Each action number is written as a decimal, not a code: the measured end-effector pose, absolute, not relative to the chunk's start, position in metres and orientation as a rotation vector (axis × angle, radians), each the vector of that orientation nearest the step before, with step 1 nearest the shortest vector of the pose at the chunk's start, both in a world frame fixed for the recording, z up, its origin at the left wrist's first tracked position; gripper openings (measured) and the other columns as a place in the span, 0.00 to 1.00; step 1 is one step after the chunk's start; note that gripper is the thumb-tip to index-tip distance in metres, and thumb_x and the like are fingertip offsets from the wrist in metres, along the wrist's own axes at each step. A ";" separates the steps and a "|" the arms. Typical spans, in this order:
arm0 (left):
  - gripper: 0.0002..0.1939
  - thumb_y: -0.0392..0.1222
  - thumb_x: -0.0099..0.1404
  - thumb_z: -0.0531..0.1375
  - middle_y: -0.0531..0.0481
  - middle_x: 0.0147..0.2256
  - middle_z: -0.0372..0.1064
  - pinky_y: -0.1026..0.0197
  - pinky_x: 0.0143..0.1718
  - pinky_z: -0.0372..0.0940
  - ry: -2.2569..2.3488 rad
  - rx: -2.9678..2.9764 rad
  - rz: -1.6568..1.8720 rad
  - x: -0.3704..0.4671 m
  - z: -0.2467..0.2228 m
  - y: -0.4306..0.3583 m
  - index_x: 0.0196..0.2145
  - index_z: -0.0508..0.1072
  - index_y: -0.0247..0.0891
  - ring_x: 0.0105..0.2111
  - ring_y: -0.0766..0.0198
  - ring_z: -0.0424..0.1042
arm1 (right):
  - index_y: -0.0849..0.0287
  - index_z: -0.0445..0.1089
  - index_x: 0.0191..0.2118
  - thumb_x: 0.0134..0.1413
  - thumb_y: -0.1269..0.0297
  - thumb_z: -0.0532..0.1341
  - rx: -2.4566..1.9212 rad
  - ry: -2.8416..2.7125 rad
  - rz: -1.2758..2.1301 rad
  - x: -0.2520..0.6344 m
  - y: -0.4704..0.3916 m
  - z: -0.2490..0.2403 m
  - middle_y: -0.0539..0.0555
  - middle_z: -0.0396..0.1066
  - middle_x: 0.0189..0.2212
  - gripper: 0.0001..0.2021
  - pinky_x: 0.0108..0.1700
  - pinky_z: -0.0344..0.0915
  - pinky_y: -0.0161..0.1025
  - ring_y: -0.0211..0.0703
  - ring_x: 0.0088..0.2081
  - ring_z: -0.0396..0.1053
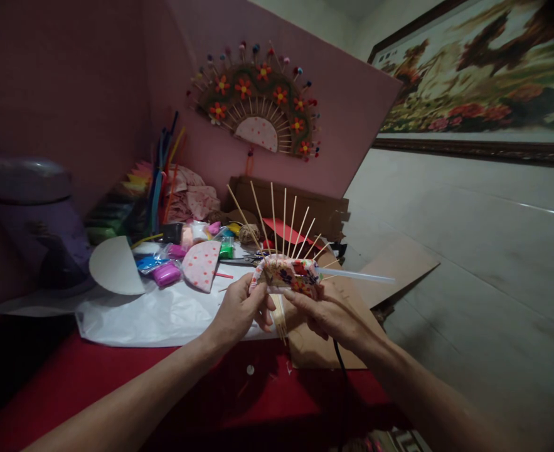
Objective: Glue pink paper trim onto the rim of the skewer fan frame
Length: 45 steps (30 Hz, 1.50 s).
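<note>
My left hand [246, 304] pinches the left end of a half-circle covered in floral fabric [281, 274]. Thin wooden sticks [285, 220] fan upward from its curved edge. At its lower right edge my right hand [326, 311] is closed, one finger reaching along the fabric. A translucent glue stick [356, 274] juts out to the right above this hand, and a black cord [340, 361] hangs below it; the glue gun's body is mostly hidden. Behind the hands are more loose wooden sticks [280, 320].
A pink dotted half-circle [201, 267], a white half-circle [117, 267], clay packets [166, 274] and scissors [241, 260] lie on white sheeting [164, 320]. Cardboard [328, 351] is under my right hand. A finished fan [258, 103] hangs on a pink board. A purple container [36, 232] stands left.
</note>
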<state>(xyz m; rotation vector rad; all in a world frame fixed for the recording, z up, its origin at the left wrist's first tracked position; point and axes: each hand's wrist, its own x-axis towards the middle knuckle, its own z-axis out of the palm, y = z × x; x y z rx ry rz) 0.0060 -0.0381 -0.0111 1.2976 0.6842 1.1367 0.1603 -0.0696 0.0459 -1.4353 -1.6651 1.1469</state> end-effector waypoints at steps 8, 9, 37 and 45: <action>0.10 0.47 0.60 0.52 0.53 0.22 0.66 0.64 0.14 0.64 0.691 1.297 1.134 0.006 -0.011 -0.039 0.29 0.59 0.36 0.15 0.69 0.66 | 0.58 0.57 0.20 0.49 0.52 0.57 -1.459 -1.677 1.148 0.164 -0.071 0.041 0.42 0.52 0.09 0.17 0.10 0.44 0.30 0.29 0.10 0.47; 0.11 0.47 0.60 0.52 0.53 0.22 0.66 0.64 0.14 0.64 0.692 1.298 1.134 0.006 -0.011 -0.039 0.29 0.59 0.36 0.15 0.69 0.66 | 0.58 0.57 0.20 0.49 0.52 0.58 -1.461 -1.680 1.150 0.164 -0.071 0.042 0.42 0.52 0.08 0.17 0.10 0.44 0.30 0.29 0.10 0.47; 0.11 0.48 0.60 0.53 0.53 0.23 0.66 0.63 0.15 0.65 0.674 1.269 1.146 0.006 -0.011 -0.038 0.29 0.59 0.36 0.15 0.68 0.66 | 0.58 0.59 0.22 0.49 0.52 0.58 -1.458 -1.623 1.168 0.170 -0.071 0.042 0.40 0.50 0.08 0.15 0.12 0.43 0.30 0.29 0.10 0.47; 0.10 0.46 0.61 0.52 0.54 0.23 0.65 0.63 0.16 0.66 0.668 1.288 1.138 0.006 -0.012 -0.038 0.29 0.59 0.36 0.16 0.68 0.67 | 0.57 0.57 0.21 0.50 0.53 0.57 -1.477 -1.640 1.186 0.168 -0.072 0.041 0.41 0.50 0.07 0.16 0.11 0.41 0.30 0.29 0.10 0.46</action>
